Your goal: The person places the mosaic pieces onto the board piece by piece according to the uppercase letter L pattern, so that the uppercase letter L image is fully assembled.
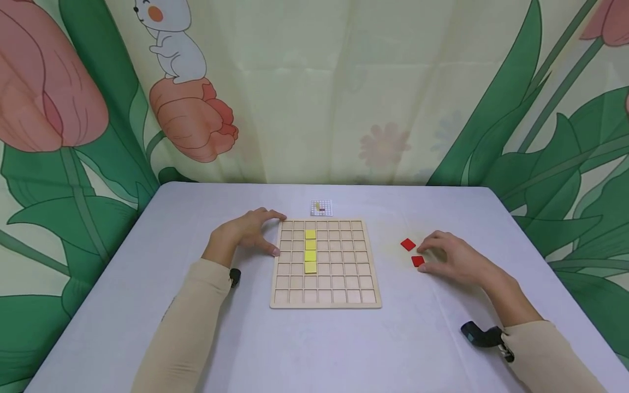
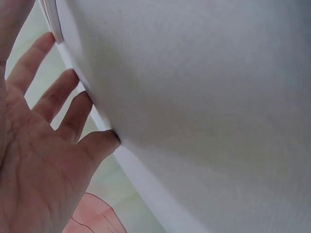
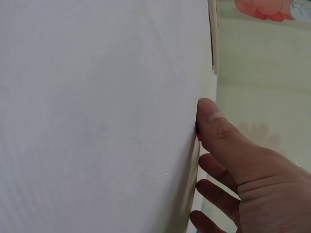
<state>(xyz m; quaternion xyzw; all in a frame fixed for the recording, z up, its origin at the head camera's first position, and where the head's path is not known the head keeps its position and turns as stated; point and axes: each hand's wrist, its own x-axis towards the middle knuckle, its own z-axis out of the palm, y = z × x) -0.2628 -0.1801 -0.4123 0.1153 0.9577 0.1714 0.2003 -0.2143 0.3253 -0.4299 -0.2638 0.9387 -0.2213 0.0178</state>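
A wooden grid board (image 1: pixel 325 307) lies flat on the table. Several yellow square tiles (image 1: pixel 310 255) form a column in its cells, left of the middle. My left hand (image 1: pixel 249 229) is at the board's left side, its thumb and a fingertip touching the edge, fingers spread. Right of the board, my right hand (image 1: pixel 454 261) rests beside a red tile (image 1: pixel 417 261), with thumb and index finger on either side of it. In the right wrist view a sliver of the red tile (image 3: pixel 199 137) shows by the thumb. Another red tile (image 1: pixel 408 244) lies just beyond.
A small card with a printed grid (image 1: pixel 321 208) lies behind the board. The white-covered table (image 1: pixel 319 355) ends at a curtain with printed flowers (image 1: pixel 304 109). A black wrist camera (image 1: pixel 480 334) sits at the right cuff, and another (image 1: pixel 235 277) at the left.
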